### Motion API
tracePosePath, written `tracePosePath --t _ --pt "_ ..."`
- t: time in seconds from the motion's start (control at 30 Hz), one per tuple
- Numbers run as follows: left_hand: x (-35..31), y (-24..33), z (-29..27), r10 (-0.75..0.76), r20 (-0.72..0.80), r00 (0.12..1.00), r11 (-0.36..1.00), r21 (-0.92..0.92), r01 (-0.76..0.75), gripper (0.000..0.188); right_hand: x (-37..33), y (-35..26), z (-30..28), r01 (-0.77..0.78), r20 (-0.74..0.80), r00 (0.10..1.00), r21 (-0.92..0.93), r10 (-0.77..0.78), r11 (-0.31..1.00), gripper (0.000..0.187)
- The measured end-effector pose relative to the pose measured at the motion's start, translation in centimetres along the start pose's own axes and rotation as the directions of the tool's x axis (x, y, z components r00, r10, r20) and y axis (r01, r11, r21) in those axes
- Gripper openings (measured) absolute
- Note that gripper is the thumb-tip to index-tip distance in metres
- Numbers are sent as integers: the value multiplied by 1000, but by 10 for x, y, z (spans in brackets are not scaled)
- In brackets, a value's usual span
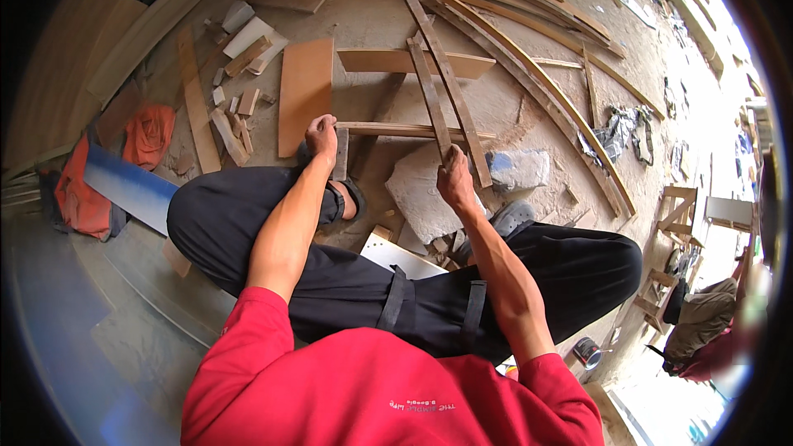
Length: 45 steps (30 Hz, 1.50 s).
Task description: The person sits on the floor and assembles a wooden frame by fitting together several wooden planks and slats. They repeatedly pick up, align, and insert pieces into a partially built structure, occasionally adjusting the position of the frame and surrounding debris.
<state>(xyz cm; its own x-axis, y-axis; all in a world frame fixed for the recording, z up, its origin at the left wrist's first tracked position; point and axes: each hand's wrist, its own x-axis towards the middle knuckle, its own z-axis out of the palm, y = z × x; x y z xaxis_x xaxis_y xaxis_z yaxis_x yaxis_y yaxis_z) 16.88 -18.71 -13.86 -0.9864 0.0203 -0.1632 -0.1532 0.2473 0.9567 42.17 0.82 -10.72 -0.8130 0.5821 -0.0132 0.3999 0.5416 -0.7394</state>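
Observation:
My left hand [322, 137] is closed, its thumb and fingertips pinched at the left end of a narrow plywood strip [388, 128] standing on edge. A grey block-like piece [341, 157] shows just below that hand. My right hand [456, 178] is wrapped round the near end of a thin wooden batten [427, 87], which points away and crosses over the plywood strip. A longer batten [446, 74] lies alongside it on the right. Left of the strip lies a flat brown plywood panel [306, 95], and farther off another plywood board [413, 64] runs sideways.
Long timber strips [529, 74] curve across the far right floor. Offcuts [239, 116] are scattered left of the panel. A whitish slab [429, 194] and a plastic-wrapped bundle [519, 169] sit between my feet. An orange bag [87, 190] lies left; a can [587, 353] and another person [702, 322] are right.

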Motion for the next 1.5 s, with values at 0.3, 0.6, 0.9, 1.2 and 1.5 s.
tracePosePath --t 0.3,0.6,0.9,1.2,1.5 --pt "-3 0 -5 107 87 990 983 139 -119 29 17 -47 36 91 85 992 73 -97 993 57" --pt "3 -9 -1 91 133 987 982 155 -112 26 26 -67 56 110 97 989 65 -116 992 58" --pt "0 20 11 228 113 967 933 258 -250 26 25 -68 55 84 118 989 64 -91 994 55" --pt "22 79 42 -35 394 918 999 18 31 71 17 -73 58 51 127 990 107 -64 993 58" --pt "31 66 48 -160 483 861 977 -50 209 70 14 -71 58 34 162 985 191 -66 981 55"
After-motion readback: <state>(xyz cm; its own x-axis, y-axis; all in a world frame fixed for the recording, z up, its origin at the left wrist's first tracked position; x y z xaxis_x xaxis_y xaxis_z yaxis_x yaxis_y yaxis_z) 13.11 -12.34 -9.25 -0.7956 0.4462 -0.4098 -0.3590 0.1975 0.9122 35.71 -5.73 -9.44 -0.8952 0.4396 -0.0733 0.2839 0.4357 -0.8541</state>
